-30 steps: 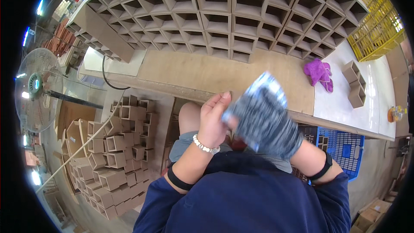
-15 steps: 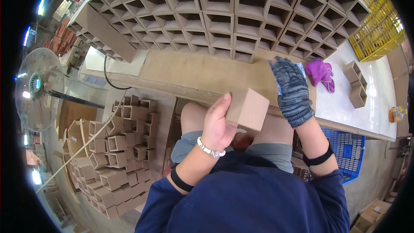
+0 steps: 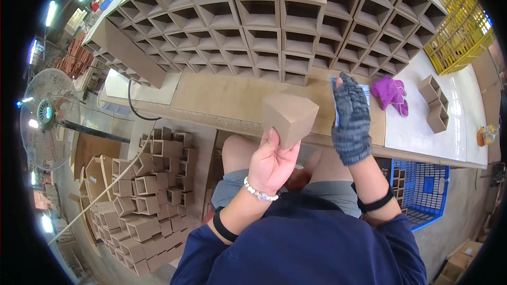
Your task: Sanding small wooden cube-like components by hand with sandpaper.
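My left hand (image 3: 272, 166), bare with a beaded bracelet at the wrist, grips a small brown cardboard box (image 3: 290, 119) by its lower side, thumb in front. The box is tilted above the table's near edge, and its closed faces show. My right hand (image 3: 351, 119) wears a dark grey knitted glove and is over the brown board on the table. Its fingers are bent round a blue-and-white sheet (image 3: 365, 92), which shows on both sides of the glove; the fingertips are mostly hidden. A purple cloth (image 3: 388, 92), perhaps a glove, lies to its right.
Rows of open brown boxes (image 3: 259, 39) are stacked along the table's far side. More boxes (image 3: 148, 195) are piled at the lower left beside a fan (image 3: 50, 116). A blue crate (image 3: 425, 190) stands below the table, a yellow crate (image 3: 462, 37) at the far right.
My left hand has raised and turned the box, so its top face shows now. My right hand has shifted slightly left and nearer, the sheet still at it.
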A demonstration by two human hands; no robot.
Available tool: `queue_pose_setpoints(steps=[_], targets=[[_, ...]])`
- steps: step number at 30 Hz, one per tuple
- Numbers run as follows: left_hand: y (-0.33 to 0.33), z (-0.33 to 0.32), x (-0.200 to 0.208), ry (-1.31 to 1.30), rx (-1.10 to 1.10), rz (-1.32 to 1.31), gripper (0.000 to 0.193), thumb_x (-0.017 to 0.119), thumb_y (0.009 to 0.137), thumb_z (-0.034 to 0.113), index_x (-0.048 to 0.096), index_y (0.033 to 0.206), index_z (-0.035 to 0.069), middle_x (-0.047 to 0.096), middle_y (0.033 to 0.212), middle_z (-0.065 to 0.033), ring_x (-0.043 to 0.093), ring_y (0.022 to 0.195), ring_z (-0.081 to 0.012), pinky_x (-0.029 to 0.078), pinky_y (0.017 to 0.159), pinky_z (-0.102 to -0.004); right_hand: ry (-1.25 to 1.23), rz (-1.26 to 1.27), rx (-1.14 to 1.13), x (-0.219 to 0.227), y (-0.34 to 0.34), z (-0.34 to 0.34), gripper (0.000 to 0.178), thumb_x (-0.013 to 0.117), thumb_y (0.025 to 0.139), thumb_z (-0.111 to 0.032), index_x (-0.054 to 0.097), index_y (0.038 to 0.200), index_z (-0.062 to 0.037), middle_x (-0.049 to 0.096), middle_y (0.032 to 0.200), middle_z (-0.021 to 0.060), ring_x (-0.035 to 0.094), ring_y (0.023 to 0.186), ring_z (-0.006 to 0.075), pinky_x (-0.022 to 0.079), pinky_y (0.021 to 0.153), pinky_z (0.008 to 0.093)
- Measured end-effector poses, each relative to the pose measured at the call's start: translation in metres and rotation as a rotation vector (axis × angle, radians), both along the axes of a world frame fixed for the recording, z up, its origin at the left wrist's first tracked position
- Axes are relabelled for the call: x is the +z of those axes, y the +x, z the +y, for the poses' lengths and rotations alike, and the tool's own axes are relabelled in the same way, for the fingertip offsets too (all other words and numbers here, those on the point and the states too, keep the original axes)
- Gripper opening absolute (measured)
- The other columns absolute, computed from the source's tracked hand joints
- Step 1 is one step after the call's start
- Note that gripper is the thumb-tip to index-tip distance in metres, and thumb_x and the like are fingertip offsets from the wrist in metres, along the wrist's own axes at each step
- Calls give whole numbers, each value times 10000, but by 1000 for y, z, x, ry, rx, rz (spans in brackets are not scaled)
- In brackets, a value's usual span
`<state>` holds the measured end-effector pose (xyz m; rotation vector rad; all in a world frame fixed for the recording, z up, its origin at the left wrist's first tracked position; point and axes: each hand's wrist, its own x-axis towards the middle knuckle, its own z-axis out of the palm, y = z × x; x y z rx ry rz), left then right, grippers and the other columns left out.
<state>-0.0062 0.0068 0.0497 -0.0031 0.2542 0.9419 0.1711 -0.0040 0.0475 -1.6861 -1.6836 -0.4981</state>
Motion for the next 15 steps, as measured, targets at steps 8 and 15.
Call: queue_pose_setpoints(steps=[8, 15], targets=[[-10, 3, -17, 122, -68, -107, 300, 517, 869, 124, 478, 1164, 81, 476, 1255, -54, 422, 1185, -188, 313, 1004, -333, -62, 134, 288, 17, -26, 5, 318, 466, 837, -30, 511, 1152, -36, 529, 1121, 177, 501, 1051, 336, 376, 935, 391], [-18, 7, -16, 568, -44, -4, 341, 532, 854, 66, 465, 1188, 81, 485, 1242, -62, 422, 1187, -188, 291, 1020, -367, 9, 68, 293, 42, -39, -32, 419, 532, 767, -107, 502, 1180, -46, 547, 1132, 128, 477, 1090, 334, 328, 974, 438]])
